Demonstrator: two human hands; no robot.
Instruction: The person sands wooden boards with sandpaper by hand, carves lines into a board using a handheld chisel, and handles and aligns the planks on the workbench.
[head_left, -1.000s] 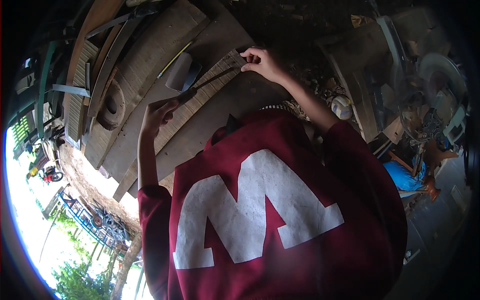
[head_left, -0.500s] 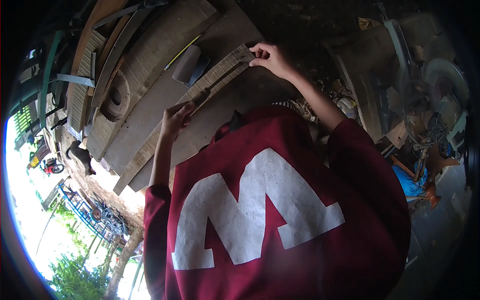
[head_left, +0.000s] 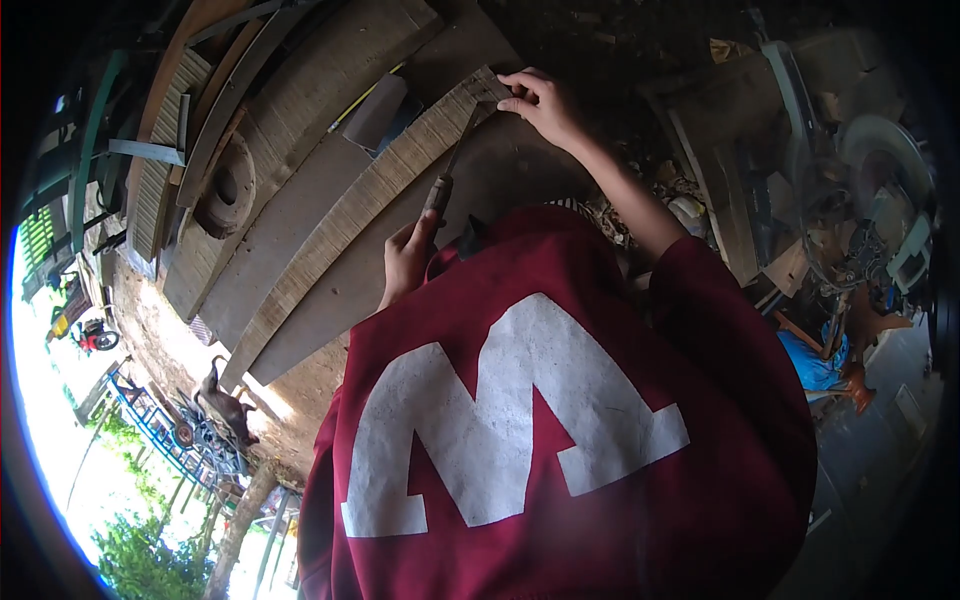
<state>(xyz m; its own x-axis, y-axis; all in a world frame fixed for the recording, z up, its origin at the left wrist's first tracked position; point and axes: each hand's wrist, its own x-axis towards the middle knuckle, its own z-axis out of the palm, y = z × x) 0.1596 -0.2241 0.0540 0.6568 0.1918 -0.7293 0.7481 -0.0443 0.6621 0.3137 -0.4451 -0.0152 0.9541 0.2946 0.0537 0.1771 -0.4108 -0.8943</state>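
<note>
My left hand (head_left: 406,262) is closed around the brown handle of a tool (head_left: 440,192) with a long, thin, dark metal blade; its exact kind is unclear. The blade points up towards the far end of a long, narrow wooden plank (head_left: 350,210), close to or touching its edge. My right hand (head_left: 543,108) pinches that far end between thumb and fingers. Beside the plank, a grey-brown block (head_left: 377,108) lies on the work surface (head_left: 305,225). A yellow pencil-like stick (head_left: 345,112) is partly hidden behind the block.
A wide board (head_left: 310,95) and a round wooden piece with a hole (head_left: 212,212) lie further left. More timber leans at the upper left. A dark four-legged animal (head_left: 226,408) stands on the ground. A fan-like round frame (head_left: 885,165) and clutter are at right.
My left hand has moved right and closer to my body, turning the tool steeper and off the plank's length. My right hand stays at the plank end. The animal has moved down and right.
</note>
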